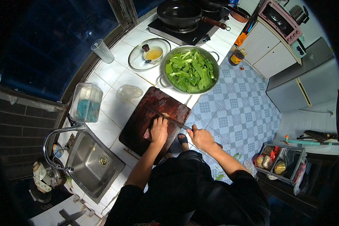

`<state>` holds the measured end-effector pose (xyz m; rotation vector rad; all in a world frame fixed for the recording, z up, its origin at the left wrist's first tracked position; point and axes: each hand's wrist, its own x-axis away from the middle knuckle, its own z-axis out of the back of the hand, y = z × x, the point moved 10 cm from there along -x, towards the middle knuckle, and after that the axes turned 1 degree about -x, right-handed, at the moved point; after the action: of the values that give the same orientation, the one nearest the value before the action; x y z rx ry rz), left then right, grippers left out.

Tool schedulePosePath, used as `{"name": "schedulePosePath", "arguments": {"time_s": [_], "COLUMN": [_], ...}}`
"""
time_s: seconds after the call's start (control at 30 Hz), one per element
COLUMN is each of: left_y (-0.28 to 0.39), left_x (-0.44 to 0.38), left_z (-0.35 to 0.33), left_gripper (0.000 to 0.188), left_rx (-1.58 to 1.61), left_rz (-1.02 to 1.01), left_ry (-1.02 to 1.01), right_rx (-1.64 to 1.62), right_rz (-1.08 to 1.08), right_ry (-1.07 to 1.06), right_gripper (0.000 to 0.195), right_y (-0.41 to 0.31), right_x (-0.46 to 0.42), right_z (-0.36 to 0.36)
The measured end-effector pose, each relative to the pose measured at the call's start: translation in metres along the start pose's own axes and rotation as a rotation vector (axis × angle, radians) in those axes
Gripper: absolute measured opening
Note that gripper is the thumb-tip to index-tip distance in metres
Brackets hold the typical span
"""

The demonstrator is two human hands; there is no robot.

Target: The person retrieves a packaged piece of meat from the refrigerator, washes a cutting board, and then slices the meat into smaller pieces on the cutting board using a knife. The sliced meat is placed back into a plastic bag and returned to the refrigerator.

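A dark wooden cutting board (135, 124) lies at the counter's front edge. My right hand (202, 138) grips the handle of a kitchen knife (173, 121), whose blade reaches across the board to the upper left. Just below the blade, my left hand (159, 131) presses down with curled fingertips on a piece of raw meat (147, 134). Most of that meat is hidden under the palm and fingers. A small pale bit of meat (165, 115) shows past the fingertips, against the blade.
A steel pot (169, 84) of cut leafy greens (190, 70) stands beyond the board. Near it are a glass lid (134, 60) bearing a bowl (153, 55), and a wok (179, 14) on a cooktop. Left are a plastic bag (129, 92), a plastic container (87, 101) and a sink (87, 161).
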<state>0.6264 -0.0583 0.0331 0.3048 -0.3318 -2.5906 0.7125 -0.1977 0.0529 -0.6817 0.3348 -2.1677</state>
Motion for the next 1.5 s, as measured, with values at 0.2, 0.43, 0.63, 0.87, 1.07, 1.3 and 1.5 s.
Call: {"name": "schedulePosePath", "arguments": {"time_s": [0.2, 0.43, 0.63, 0.87, 1.07, 1.3, 1.5], "left_y": [-0.001, -0.002, 0.001, -0.002, -0.003, -0.003, -0.012], "left_x": [-0.001, 0.003, 0.002, -0.004, 0.001, 0.000, 0.005], "left_z": [-0.006, -0.010, -0.004, 0.007, 0.006, 0.009, -0.001], "left_gripper": [0.027, 0.036, 0.034, 0.034, 0.031, 0.035, 0.033], "left_rx": [-0.019, 0.024, 0.108, 0.143, 0.169, 0.197, 0.201], "left_rz": [0.036, 0.070, 0.051, 0.105, 0.145, 0.179, 0.190], "left_ry": [-0.033, 0.010, 0.068, 0.046, 0.074, 0.093, 0.069], "right_rx": [0.032, 0.031, 0.002, -0.093, 0.008, 0.010, -0.010], "right_rz": [0.076, 0.097, 0.090, 0.139, 0.038, 0.141, 0.155], "right_ry": [-0.076, -0.248, -0.265, -0.213, -0.330, -0.284, -0.183], "right_gripper": [0.044, 0.047, 0.053, 0.048, 0.055, 0.052, 0.048], "right_y": [-0.003, 0.008, -0.021, -0.027, 0.018, -0.039, -0.043], "right_x": [-0.012, -0.045, -0.079, -0.085, -0.055, -0.106, -0.104], "right_z": [0.001, -0.018, -0.032, -0.034, -0.025, -0.052, -0.049]}}
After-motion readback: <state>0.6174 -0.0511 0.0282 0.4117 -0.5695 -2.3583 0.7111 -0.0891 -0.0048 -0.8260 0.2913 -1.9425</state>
